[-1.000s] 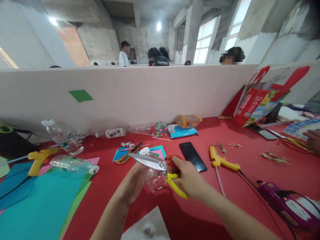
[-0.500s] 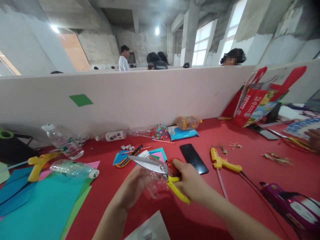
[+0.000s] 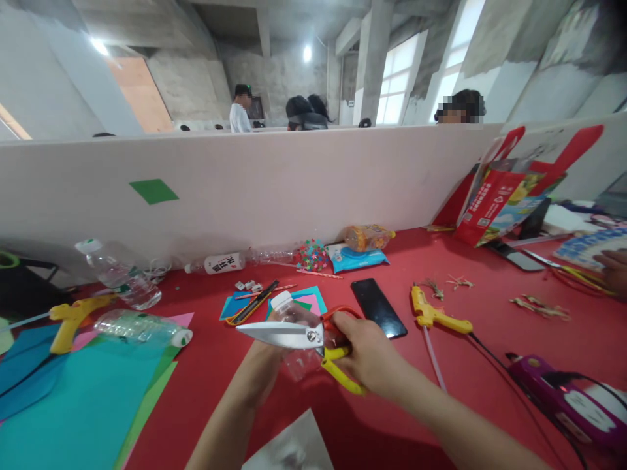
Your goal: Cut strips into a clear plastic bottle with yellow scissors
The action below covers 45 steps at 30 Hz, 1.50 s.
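My right hand [image 3: 362, 343] is closed around the red and yellow handles of a pair of scissors [image 3: 281, 334]. The silver blades point left and look nearly together. Behind them a clear plastic bottle [image 3: 300, 364] with a white cap stands tilted, cap end away from me. My left hand [image 3: 269, 356] grips it from the left, its fingers partly hidden by the blades and the bottle. Just beyond the bottle lie a yellow and black utility knife [image 3: 252, 303] and small sheets of coloured paper [image 3: 313, 300]. A black phone [image 3: 379, 308] rests right of the scissors.
Yellow glue guns lie at right [image 3: 438, 313] and left [image 3: 71, 320]. Clear bottles [image 3: 140, 328] and large coloured sheets [image 3: 83, 405] occupy the left. A purple power strip [image 3: 563, 398] is at lower right. Another person's hand [image 3: 614, 267] shows at the right edge. A white partition [image 3: 274, 189] bounds the back.
The scissors have shifted slightly left and down, their blades now more level. More of the bottle's white cap and neck shows above the blades.
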### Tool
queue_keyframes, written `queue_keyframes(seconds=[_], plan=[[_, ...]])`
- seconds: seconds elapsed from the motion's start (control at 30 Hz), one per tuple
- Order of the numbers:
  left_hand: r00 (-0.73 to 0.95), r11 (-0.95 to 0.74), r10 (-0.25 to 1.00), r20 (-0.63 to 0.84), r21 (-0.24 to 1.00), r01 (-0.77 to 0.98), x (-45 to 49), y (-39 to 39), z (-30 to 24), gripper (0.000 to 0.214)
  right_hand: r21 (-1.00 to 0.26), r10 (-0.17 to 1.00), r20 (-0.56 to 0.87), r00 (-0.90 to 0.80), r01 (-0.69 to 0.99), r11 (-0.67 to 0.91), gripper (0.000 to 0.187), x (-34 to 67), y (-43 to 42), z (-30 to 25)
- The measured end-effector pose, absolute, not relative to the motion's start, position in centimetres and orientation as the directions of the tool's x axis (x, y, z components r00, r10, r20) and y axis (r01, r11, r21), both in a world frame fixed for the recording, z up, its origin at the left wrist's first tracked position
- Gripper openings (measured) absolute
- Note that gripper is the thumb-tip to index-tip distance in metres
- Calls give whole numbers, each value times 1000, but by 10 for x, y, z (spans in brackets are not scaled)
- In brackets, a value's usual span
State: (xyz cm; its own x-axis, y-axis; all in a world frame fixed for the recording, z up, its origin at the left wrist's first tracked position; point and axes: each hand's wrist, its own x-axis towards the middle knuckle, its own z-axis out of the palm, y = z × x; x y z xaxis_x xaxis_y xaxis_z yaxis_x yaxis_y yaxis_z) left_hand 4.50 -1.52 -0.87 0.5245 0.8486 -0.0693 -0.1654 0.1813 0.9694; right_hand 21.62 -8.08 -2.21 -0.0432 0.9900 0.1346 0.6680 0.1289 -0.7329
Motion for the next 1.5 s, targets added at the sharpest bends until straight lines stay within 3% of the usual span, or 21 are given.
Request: queue_keyframes(seconds=[0.3, 0.5, 0.7, 0.93, 1.03, 1.17, 1.3, 1.5], plan=[[433, 180, 897, -82, 965, -190, 55, -21, -12, 13, -670, 981, 182, -60, 723, 169, 28, 211, -82, -23], [465, 265, 877, -121, 929, -257, 51, -19, -8, 23, -771, 993, 116, -38, 626, 114, 29, 213, -81, -24], [483, 265, 873, -68, 897, -353, 53, -22, -10, 28, -859, 995, 83, -54, 502, 98, 32, 212, -82, -26], [274, 297, 942, -194, 861, -412, 49, -10, -3, 17, -922, 997, 58, -51, 380, 73, 30, 212, -80, -25], [165, 264, 964, -209, 841, -473, 39, 3, 4, 14, -948, 994, 15, -112, 314, 50, 34, 217, -85, -18], [60, 173, 984, -169, 800, -575, 29, 14, 18, 12, -910, 965, -52, -257, 411, 60, 36, 225, -95, -12], [33, 173, 981, -192, 781, -600, 21, 15, 24, 5, -857, 949, -49, -312, 501, 120, 37, 231, -99, -11], [26, 164, 981, -192, 753, -637, 15, 17, 17, 8, -853, 880, -145, -453, 508, 121, 57, 226, -103, 0]])
